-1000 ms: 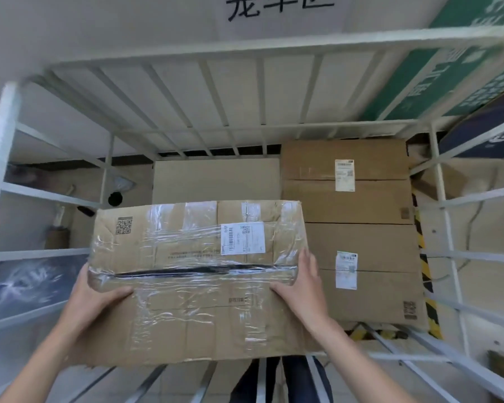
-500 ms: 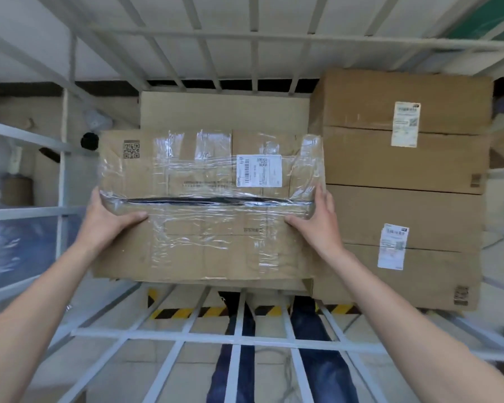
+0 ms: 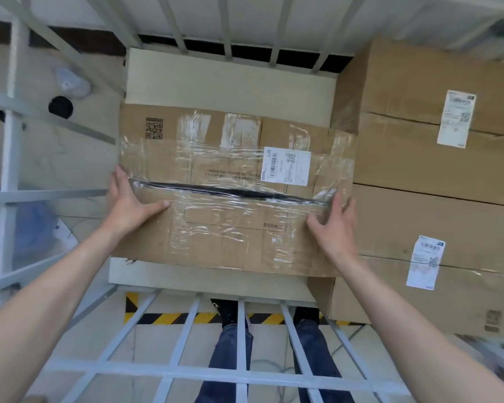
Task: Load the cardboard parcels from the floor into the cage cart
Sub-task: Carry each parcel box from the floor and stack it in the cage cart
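Head view shows the taped cardboard parcel point(image 3: 230, 193) now lying flat on a pale box point(image 3: 230, 82) inside the cage cart point(image 3: 169, 370), where a second ago it was held up above the cart's near rail. It sits just beside the stack of brown parcels point(image 3: 437, 199) on the right, apparently touching them. The left hand point(image 3: 128, 199) rests spread against the parcel's left edge, thumb lying on top; the right hand point(image 3: 336, 225) lies open on the right end, fingers loose rather than clamped. By the look of it, the grip is easing off, so this parcel seems placed. More parcels from the floor probably remain; none is in sight.
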Demonstrator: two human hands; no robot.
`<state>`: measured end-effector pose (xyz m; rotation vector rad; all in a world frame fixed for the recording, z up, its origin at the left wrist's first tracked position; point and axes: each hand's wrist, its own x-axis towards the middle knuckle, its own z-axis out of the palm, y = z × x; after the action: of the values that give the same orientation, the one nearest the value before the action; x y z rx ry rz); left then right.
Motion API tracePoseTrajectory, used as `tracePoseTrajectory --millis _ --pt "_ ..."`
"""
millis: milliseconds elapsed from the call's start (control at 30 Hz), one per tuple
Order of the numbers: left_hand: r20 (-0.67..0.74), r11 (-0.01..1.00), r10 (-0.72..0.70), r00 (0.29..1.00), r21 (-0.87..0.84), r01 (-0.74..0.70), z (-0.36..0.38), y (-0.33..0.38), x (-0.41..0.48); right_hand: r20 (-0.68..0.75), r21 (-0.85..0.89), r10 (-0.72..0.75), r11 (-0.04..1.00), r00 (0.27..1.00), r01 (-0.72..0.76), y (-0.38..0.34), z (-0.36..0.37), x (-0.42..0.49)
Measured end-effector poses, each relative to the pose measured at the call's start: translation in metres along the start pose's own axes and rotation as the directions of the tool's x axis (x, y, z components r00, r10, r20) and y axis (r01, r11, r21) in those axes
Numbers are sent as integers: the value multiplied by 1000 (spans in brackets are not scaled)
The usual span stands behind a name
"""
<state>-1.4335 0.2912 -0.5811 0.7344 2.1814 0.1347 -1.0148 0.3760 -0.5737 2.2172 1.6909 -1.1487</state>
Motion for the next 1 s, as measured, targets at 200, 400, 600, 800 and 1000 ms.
tracePoseTrajectory --millis 200,400,600,800,1000 --pt "15 822 411 911 426 -378 42 2 -57 13 -383 -278 886 961 261 -3 43 -39" --pt "242 707 299 923 594 -385 83 22 -56 186 -470 -188 845 964 255 -6 56 -23" --pt "239 702 318 917 591 -397 52 116 25 151 -410 -215 875 965 259 -60 11 61" --pt "231 735 263 937 581 -350 27 204 81 231 -347 -246 883 941 316 -109 -40 147" --pt "228 727 212 950 614 -309 25 217 73 252 -366 -234 875 939 316 -114 -44 150"
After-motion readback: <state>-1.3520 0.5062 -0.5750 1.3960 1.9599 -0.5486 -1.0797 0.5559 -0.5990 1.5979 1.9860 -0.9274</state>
